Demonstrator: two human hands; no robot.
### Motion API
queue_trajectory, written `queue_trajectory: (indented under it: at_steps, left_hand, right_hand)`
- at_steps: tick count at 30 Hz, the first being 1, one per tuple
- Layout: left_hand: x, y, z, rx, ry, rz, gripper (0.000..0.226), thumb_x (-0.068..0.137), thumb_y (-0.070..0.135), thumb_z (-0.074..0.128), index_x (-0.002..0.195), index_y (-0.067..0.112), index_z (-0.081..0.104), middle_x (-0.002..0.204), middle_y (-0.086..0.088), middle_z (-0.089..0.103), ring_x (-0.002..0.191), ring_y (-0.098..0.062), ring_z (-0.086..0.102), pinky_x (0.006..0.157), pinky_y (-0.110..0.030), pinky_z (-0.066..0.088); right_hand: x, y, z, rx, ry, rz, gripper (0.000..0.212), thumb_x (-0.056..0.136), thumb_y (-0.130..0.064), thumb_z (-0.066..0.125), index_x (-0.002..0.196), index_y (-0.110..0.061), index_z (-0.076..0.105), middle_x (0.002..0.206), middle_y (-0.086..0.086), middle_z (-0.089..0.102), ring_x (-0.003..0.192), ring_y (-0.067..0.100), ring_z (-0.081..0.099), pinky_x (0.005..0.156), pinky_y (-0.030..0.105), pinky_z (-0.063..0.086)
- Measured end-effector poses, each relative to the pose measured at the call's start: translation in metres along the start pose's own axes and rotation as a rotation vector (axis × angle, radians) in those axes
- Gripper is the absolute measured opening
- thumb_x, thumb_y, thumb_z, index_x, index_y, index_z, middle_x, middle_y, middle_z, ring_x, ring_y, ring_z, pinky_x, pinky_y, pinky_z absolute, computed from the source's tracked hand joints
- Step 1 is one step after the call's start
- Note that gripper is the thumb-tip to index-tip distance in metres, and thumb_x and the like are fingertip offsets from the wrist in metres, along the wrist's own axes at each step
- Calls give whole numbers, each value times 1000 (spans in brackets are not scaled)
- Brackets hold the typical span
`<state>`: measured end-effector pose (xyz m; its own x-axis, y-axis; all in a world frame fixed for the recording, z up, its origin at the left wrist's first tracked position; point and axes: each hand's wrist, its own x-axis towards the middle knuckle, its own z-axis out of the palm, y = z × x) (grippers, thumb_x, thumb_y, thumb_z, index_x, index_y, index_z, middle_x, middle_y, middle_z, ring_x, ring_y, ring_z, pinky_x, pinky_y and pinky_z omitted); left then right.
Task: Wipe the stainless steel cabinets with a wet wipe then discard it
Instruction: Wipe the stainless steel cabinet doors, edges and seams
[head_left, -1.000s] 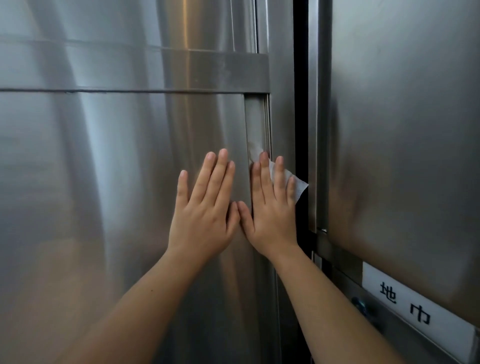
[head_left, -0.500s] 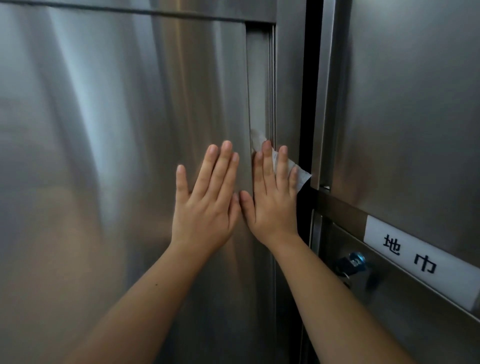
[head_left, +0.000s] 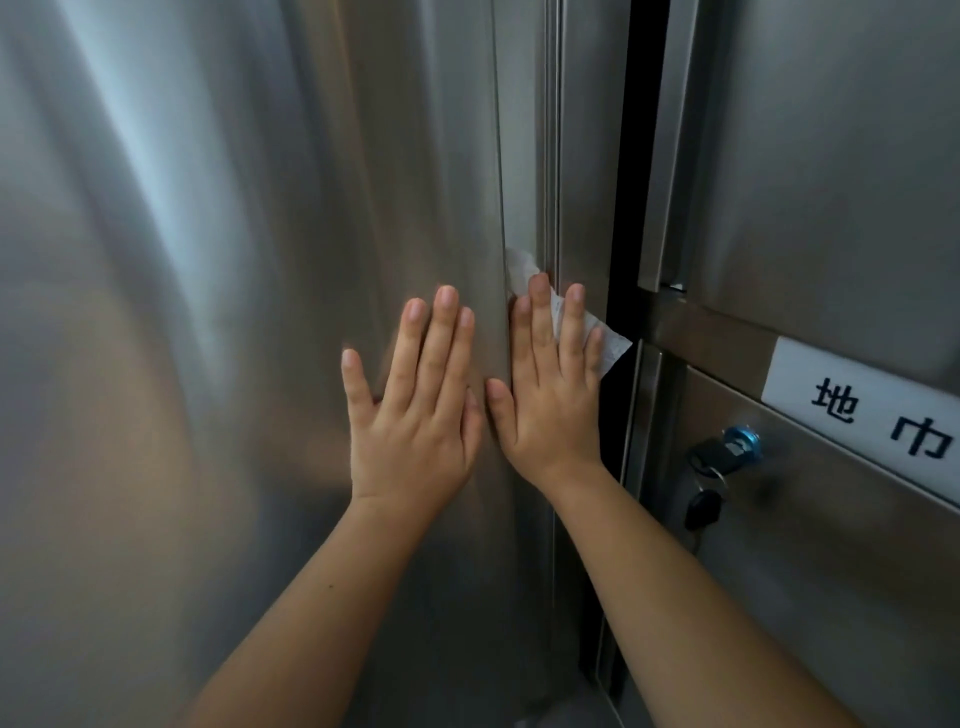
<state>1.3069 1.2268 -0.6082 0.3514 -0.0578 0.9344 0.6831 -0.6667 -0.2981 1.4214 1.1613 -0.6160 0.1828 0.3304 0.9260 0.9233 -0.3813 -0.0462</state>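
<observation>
A tall stainless steel cabinet door (head_left: 234, 312) fills the left and middle of the head view. My right hand (head_left: 550, 389) lies flat on the door's right edge strip and presses a white wet wipe (head_left: 597, 338) against it; the wipe's corners stick out above the fingertips and to the right. My left hand (head_left: 415, 410) rests flat on the door panel just to the left, fingers spread slightly, nothing under it. The thumbs nearly touch.
A dark vertical gap (head_left: 631, 208) separates this door from a second steel cabinet (head_left: 831, 156) on the right. Below it sits a drawer front with a white label (head_left: 872, 410) and a blue lock with keys (head_left: 727, 452).
Both hands have slid down the door edge with the wipe. The view has dropped too: the upper horizontal bar is gone and the lock with keys has come into sight.
</observation>
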Motion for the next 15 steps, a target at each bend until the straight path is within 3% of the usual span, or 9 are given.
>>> queue_trajectory:
  at_steps: [6,11,15]
  left_hand:
    - [-36,12,9,23,13,-70,54,96,27,26,147,10,23,151,-5,19,142,-18,13,112,-47,-7]
    - [-82,23,15,14,0,-89,57,93,26,31,148,10,22,157,-5,9,144,-21,9,113,-48,-4]
    - [-120,36,21,-9,-11,-102,59,91,24,34,147,9,22,158,-5,5,144,-21,9,113,-49,-3]
  right_hand:
    - [-39,3,16,6,0,5,60,97,-42,5,144,-4,6,151,4,6,141,25,-12,111,54,10]
    - [-75,6,29,10,-27,-10,61,97,-43,3,146,-10,-10,153,1,-23,141,24,-17,113,51,3]
    - [-98,8,42,0,-15,-17,60,97,-42,3,147,-11,-12,154,1,-22,142,25,-15,113,49,2]
